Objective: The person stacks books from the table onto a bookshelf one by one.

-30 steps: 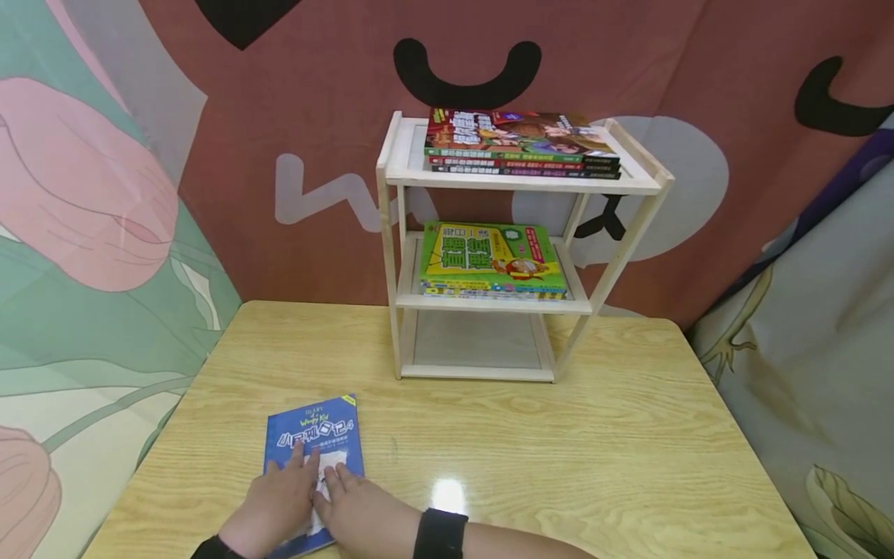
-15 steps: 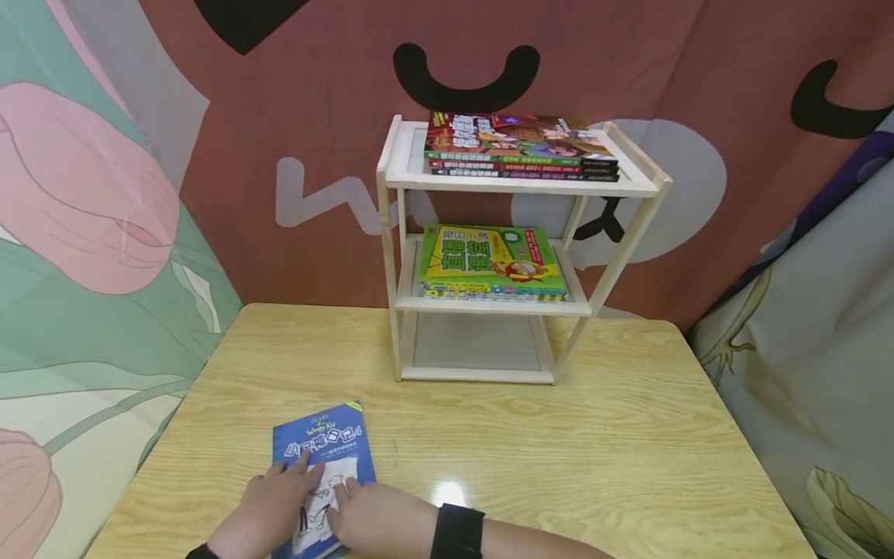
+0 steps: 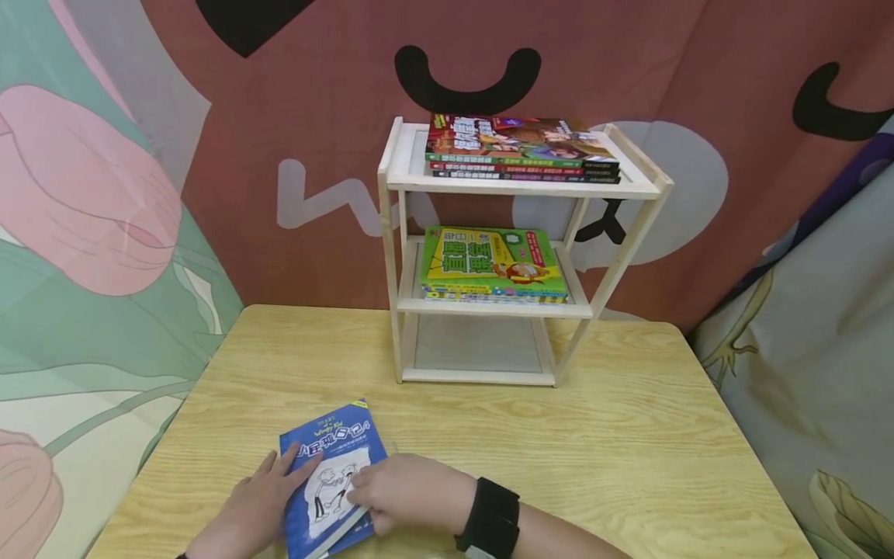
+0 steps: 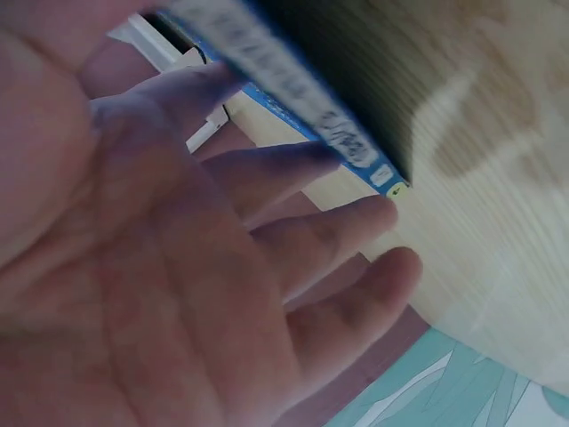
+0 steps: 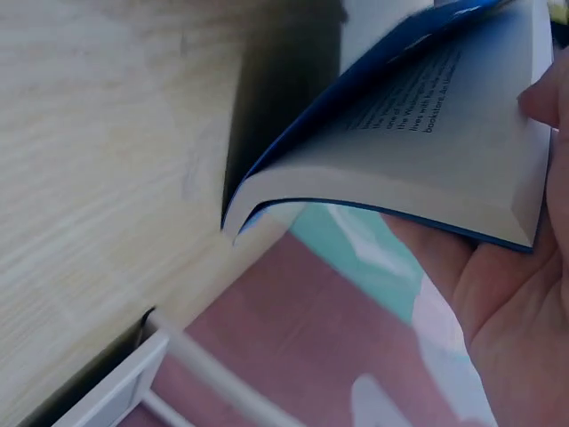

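A blue paperback book [image 3: 331,458] with a white cartoon panel lies at the front left of the table. My left hand [image 3: 254,501] rests along its left side, fingers extended over the cover. In the left wrist view, extended fingers reach the book's spine [image 4: 307,102]. My right hand [image 3: 412,493] pinches the right edge, raising the front cover and most pages. The right wrist view shows the thumb on a printed page [image 5: 444,151] and the fingers behind the front cover. A gap separates the raised pages from the back cover beneath.
A small wooden shelf [image 3: 489,376] stands at the back of the table [image 3: 628,450]. Its top tier bears a stack of comic books [image 3: 520,147], its middle tier green-covered books [image 3: 492,264]. Patterned curtains [image 3: 314,272] hang behind and at both sides.
The book has shifted slightly right and turned a little. My right hand has moved from lying on the cover to its right edge and lifted the pages. My left hand has slid toward the left edge.
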`<state>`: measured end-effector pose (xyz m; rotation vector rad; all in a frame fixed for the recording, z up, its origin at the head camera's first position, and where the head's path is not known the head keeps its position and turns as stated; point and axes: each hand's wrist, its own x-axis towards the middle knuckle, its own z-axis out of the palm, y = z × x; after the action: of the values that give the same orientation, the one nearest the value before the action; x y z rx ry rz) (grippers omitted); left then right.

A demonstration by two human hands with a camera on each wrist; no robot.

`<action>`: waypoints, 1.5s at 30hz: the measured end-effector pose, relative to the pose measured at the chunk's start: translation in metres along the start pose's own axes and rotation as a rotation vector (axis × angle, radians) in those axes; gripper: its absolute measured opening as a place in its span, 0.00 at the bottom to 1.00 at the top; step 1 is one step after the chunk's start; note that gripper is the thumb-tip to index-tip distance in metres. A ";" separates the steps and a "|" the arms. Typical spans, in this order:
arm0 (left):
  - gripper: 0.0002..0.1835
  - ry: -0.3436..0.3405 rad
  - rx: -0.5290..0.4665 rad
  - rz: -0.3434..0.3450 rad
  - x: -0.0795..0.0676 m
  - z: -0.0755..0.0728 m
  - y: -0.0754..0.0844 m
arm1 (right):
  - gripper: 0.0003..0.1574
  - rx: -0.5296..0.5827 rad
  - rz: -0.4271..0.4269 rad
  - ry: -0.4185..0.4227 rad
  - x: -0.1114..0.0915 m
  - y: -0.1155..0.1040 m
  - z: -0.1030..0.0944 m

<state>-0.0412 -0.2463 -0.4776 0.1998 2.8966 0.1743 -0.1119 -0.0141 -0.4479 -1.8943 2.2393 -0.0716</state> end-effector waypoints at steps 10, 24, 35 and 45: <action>0.31 0.083 0.011 0.101 0.004 -0.008 0.016 | 0.25 0.217 0.006 0.164 -0.029 0.023 -0.007; 0.19 0.519 -0.034 0.222 0.014 -0.021 0.029 | 0.29 0.131 0.085 0.406 -0.057 0.033 -0.016; 0.19 0.524 -0.106 0.198 0.019 -0.034 0.050 | 0.29 0.131 0.181 0.396 -0.074 0.041 -0.028; 0.13 0.673 0.027 0.295 0.032 -0.046 0.075 | 0.22 0.117 0.239 0.461 -0.083 0.027 -0.054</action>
<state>-0.0737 -0.1727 -0.4301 0.6947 3.5175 0.3021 -0.1356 0.0672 -0.3891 -1.6635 2.6651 -0.6460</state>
